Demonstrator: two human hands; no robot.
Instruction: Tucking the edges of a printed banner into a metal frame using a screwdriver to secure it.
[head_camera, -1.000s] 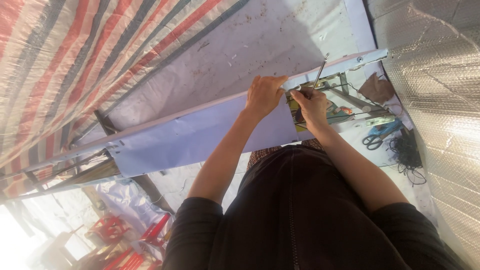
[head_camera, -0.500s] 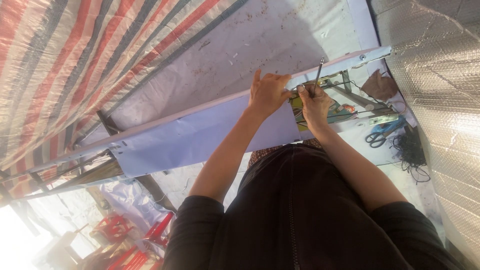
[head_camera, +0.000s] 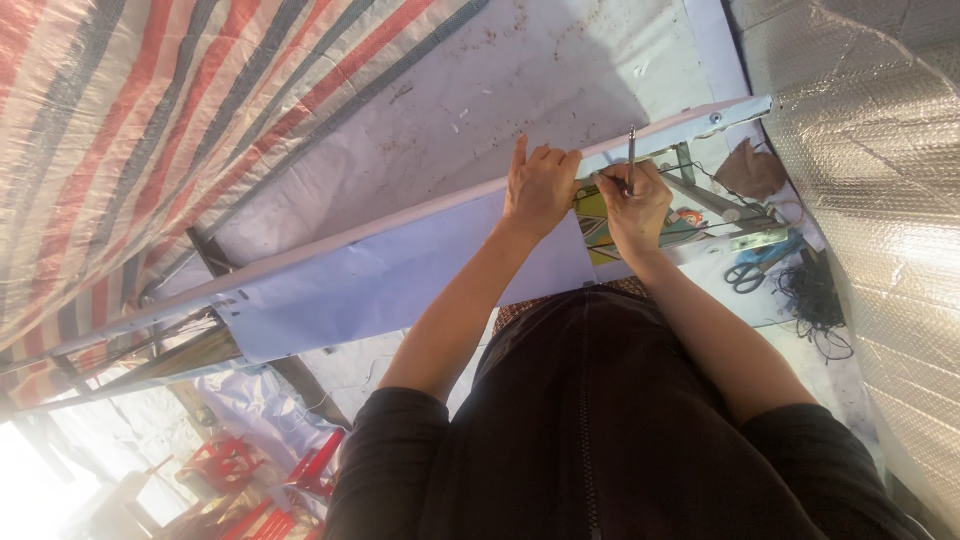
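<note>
Small colourful printed package (head_camera: 598, 222), green, yellow and red, half hidden under both wrists

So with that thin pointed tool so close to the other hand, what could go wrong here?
Three things, as a guess:
1. The right hand holds the thin metal tool right beside the left hand; a slip could jab those fingers.
2. The left hand presses on the long pale rail; if it shifts, the lavender sheet might pull crooked.
3. The scissors and tangled black cord lie close to the work and could snag.
</note>
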